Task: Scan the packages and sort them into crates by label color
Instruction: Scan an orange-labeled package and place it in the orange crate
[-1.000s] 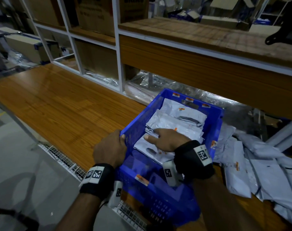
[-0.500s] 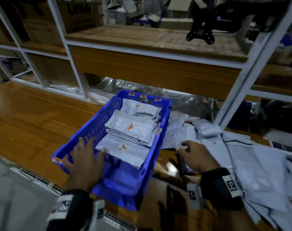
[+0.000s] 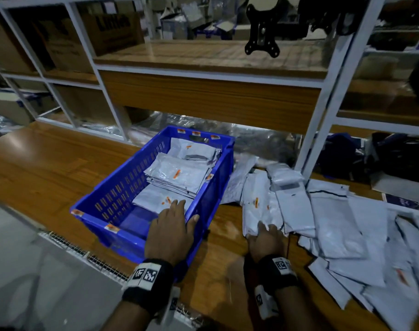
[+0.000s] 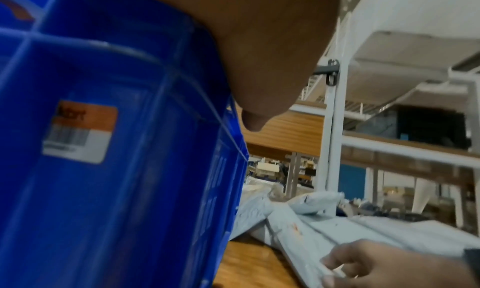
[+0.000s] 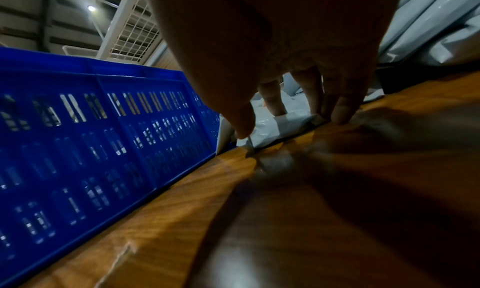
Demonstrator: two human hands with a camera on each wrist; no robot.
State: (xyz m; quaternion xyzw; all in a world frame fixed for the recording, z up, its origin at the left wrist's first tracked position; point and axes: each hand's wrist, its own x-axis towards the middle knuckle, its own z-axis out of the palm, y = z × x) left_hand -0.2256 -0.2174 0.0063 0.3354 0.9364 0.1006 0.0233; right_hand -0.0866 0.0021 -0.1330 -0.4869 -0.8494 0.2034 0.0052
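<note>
Blue crate: your slotted blue plastic crate (image 3: 122,199) holds sorted packages.
Left hand (image 3: 171,231): flat on its near-right rim, fingers straight.
Right hand (image 3: 267,238): pinching the grey poly-mailer package (image 3: 257,206) right of the crate.
Risk: slick overlapping mailers; you may lift two, or skip scanning.

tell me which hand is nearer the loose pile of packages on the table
Right. The right hand is on the near edge of the pile, fingers pinching a package. The left hand rests on the crate rim, apart from the pile.
</note>
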